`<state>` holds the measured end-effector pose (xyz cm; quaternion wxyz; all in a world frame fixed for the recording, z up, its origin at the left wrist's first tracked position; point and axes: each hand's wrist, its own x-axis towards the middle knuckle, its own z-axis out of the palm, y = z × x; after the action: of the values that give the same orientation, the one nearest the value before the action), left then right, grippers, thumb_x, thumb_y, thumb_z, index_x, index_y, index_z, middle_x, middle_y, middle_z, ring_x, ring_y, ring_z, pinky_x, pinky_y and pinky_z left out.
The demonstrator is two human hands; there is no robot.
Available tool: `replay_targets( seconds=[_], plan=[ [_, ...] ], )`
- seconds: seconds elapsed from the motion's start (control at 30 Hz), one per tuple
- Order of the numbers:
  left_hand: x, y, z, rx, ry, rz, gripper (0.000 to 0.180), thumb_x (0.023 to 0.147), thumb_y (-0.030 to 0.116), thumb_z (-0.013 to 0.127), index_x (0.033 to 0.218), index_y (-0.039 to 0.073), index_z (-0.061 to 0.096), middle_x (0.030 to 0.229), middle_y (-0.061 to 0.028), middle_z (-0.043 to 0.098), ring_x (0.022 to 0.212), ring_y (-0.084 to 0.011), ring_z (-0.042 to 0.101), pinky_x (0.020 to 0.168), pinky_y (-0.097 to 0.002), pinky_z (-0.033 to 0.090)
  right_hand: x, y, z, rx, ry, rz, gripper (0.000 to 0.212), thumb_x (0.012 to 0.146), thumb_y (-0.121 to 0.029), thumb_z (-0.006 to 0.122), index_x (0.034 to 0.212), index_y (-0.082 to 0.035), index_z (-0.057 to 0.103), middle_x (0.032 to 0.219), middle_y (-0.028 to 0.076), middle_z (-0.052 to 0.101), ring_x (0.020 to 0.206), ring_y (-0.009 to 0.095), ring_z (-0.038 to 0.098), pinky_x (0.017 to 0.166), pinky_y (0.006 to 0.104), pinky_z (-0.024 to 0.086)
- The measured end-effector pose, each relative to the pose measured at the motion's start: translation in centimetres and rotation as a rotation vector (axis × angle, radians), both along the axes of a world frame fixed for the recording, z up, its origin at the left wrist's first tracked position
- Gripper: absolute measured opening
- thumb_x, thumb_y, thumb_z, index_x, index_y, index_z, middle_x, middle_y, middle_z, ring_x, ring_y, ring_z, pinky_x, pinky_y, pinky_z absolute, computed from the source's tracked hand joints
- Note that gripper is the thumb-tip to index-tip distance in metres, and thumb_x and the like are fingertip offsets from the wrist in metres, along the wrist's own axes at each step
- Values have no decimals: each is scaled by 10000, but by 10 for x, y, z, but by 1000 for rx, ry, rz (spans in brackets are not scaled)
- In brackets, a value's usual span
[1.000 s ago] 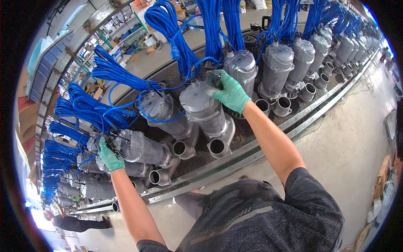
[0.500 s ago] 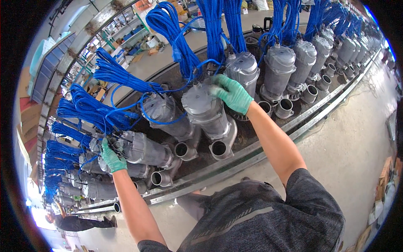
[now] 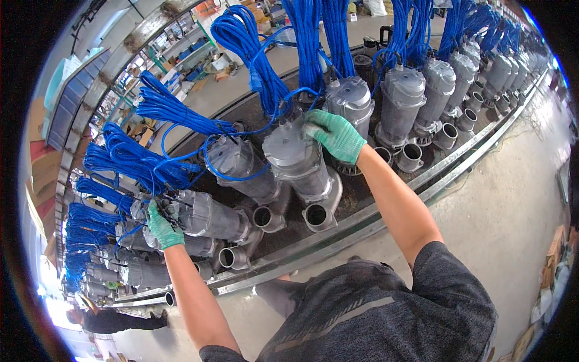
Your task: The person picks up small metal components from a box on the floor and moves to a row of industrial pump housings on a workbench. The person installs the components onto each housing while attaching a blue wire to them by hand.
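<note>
My right hand (image 3: 339, 137), in a green glove, reaches to the top edge of a grey submersible pump (image 3: 295, 163). Its fingers are bent together at the lid, beside the cable entry; whether something small sits in them is hidden. A bundled blue cable (image 3: 250, 57) rises behind this pump. Off to the left, my gloved left hand (image 3: 163, 228) is closed around small dark pieces (image 3: 168, 211), too small to name. It hovers next to another grey pump (image 3: 211, 216), which looks tilted at the picture's bent rim.
More grey pumps (image 3: 403, 99) with blue cable coils stand in a curved-looking row on both sides. A metal rail (image 3: 362, 232) runs along the near edge. At far left a person (image 3: 114, 321) in dark clothes stands by the line. Shelves with boxes are behind.
My right hand's fingers, blurred before, now rest more still at the same pump's lid. The left hand stays where it was, with the dark pieces; the whole view has shifted slightly.
</note>
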<state>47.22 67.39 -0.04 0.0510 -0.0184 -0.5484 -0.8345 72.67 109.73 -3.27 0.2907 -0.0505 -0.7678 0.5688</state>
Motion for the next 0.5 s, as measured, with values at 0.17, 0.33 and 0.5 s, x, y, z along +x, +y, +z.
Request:
replay_targets(
  seconds=[0.17,0.33,0.5],
  plan=[
    [-3,-9,-2,-34,-13,-32,160,948,283,654,960,124,668,815,-14,682,615,-129,593,537,-264,497,2,-13,18,68,-80,-87,392,917,-219,707,1191,38,595,1084,199,693,971,298,671,891,391,512],
    [0,1,0,-29,-19,26,187,961,299,633,991,120,679,834,-24,690,637,-138,603,566,-283,505,-3,-4,7,129,-80,-155,425,904,-248,718,1205,29,603,1073,204,696,1002,313,671,909,389,510],
    [2,-6,-4,-8,-4,4,217,958,291,627,1046,99,676,924,-46,702,753,-173,645,671,-319,547,1,3,3,185,-120,-108,377,929,-299,673,1145,9,654,1130,193,693,1033,336,663,932,386,505]
  ],
)
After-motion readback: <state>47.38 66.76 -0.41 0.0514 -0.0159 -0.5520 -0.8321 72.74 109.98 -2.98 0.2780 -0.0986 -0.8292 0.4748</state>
